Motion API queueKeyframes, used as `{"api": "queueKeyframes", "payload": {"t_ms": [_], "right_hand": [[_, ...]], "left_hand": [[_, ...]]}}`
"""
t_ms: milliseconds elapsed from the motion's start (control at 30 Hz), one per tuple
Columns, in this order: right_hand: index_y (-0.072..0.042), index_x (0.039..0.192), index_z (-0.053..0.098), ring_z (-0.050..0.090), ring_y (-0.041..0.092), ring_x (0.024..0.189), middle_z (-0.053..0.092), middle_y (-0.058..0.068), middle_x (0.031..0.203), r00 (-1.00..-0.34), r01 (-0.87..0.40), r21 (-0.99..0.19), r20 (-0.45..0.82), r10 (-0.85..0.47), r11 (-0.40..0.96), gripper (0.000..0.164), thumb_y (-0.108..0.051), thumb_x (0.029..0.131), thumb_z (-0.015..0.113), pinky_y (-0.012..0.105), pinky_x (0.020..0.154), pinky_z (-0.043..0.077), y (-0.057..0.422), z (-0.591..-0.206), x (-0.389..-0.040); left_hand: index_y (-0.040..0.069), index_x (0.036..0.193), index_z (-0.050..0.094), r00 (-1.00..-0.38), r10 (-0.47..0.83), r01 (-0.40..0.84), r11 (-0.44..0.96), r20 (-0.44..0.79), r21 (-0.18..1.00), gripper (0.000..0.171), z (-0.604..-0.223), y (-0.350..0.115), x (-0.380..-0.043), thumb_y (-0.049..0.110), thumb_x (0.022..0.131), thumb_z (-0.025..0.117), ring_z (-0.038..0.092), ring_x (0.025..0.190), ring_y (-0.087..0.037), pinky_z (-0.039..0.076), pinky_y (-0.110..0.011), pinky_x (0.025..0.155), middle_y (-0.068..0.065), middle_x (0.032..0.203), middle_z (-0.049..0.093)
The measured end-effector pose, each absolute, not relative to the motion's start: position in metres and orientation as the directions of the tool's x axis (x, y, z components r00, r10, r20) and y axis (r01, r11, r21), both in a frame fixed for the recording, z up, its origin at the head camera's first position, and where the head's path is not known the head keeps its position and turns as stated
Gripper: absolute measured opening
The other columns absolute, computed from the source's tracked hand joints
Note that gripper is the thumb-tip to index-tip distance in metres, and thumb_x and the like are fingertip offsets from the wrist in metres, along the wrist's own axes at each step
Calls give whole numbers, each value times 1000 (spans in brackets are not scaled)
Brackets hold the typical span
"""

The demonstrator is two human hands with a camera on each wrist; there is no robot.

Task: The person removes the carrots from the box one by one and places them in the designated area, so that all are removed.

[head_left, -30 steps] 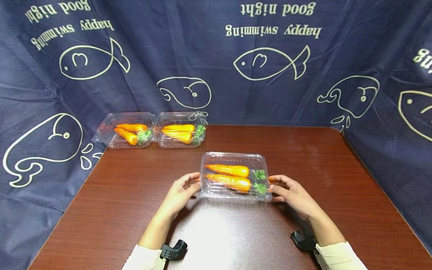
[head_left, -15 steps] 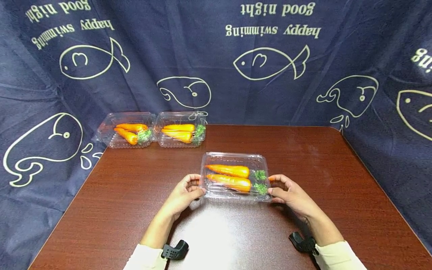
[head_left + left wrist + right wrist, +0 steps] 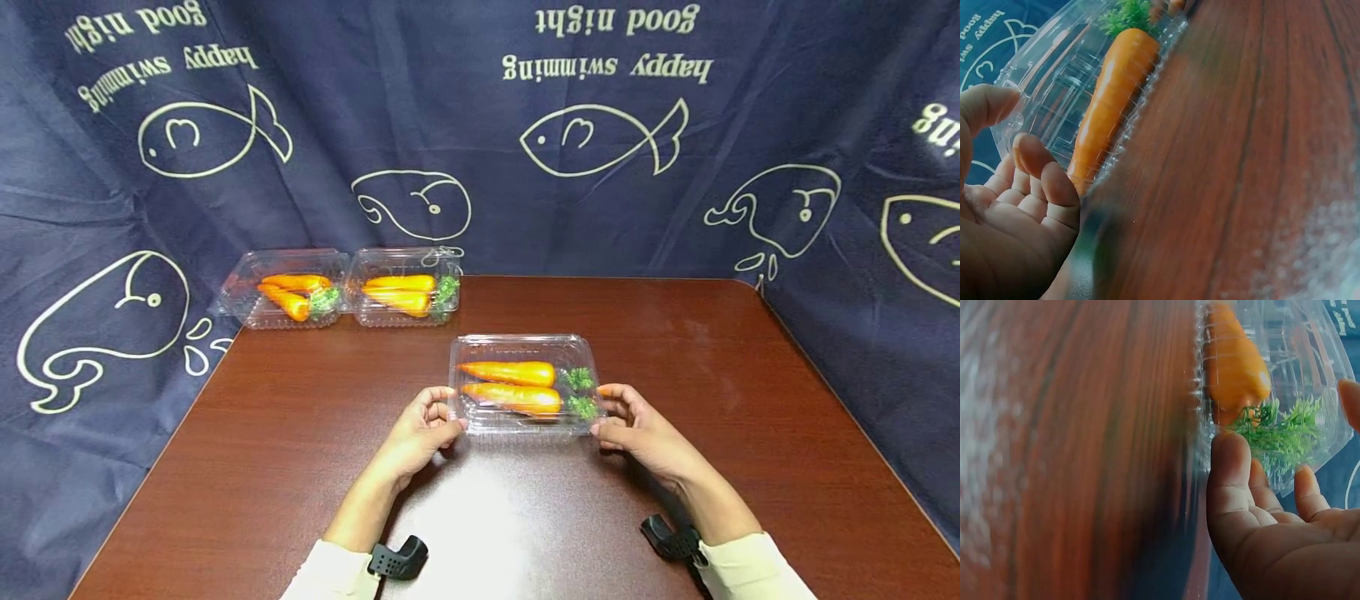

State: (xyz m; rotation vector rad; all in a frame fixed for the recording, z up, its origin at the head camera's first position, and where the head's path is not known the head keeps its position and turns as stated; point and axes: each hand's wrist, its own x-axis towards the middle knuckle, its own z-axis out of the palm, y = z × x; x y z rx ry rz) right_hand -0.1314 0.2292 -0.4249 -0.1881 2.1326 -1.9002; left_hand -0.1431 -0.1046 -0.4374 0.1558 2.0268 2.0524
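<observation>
A clear plastic clamshell box (image 3: pixel 487 352) is held between both hands in the middle of the head view. Two orange carrots lie inside it side by side, a near carrot (image 3: pixel 517 399) and a far carrot (image 3: pixel 510 372). Their green leafy tops (image 3: pixel 581 407) point right. My left hand (image 3: pixel 420 435) grips the box's left end, its thumb over the front corner and its fingers curled at the side. At the opposite end, my right hand (image 3: pixel 643 429) holds on with thumb and fingertips. The right wrist view shows its fingers against the wall by the green leaves (image 3: pixel 1288 425).
Two similar clear boxes, the left box (image 3: pixel 258 317) and the right box (image 3: pixel 367 317), stand together at the back left, with carrots inside. A dark blue curtain (image 3: pixel 480 217) with fish drawings surrounds the brown table (image 3: pixel 675 342).
My left thumb has come onto the box's front left corner. The box's near edge has shifted slightly up in the head view, and the right thumb has moved slightly left along it.
</observation>
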Motion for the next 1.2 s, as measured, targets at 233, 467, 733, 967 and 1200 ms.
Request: {"api": "queueKeyframes", "payload": {"t_ms": [233, 467, 733, 967, 1200], "right_hand": [[8, 134, 31, 58, 15, 86, 52, 13, 111, -958, 87, -988, -118, -260, 125, 55, -1, 90, 63, 32, 73, 54, 228, -425, -132], [10, 139, 27, 60, 9, 90, 46, 25, 125, -948, 62, -988, -103, -301, 143, 63, 4, 88, 64, 28, 72, 54, 228, -426, -133], [14, 133, 37, 65, 9, 88, 57, 25, 116, -961, 13, -975, -74, -268, 221, 55, 3, 88, 66, 29, 70, 55, 228, -426, -136], [13, 121, 51, 63, 8, 77, 66, 14, 96, -976, -16, -950, -53, -212, 310, 41, -2, 88, 71, 27, 63, 52, 225, -424, -136], [7, 106, 61, 64, 14, 71, 69, 8, 82, -987, -32, -917, -33, -157, 397, 28, -9, 87, 74, 30, 63, 53, 220, -421, -140]], "left_hand": [[2, 131, 47, -963, 229, -138, 32, -142, 990, 50, -437, -104, -143, 0, 84, 65, 45, 56, -10, 35, -23, 47, 2, 76, 54], [-2, 125, 51, -963, 217, -158, 34, -162, 987, 44, -431, -105, -145, -1, 83, 66, 46, 55, -10, 37, -22, 49, 2, 74, 57], [-8, 106, 57, -961, 229, -134, 92, -152, 987, 24, -429, -109, -152, 0, 85, 66, 51, 57, -11, 42, -22, 53, 0, 73, 62], [-4, 98, 59, -960, 244, -110, 127, -138, 986, 14, -428, -112, -152, 1, 86, 66, 49, 54, -9, 41, -22, 52, -3, 71, 61], [-4, 102, 57, -961, 239, -115, 113, -139, 987, 16, -426, -111, -154, -1, 87, 62, 45, 49, -7, 39, -20, 49, -4, 70, 63]]}}
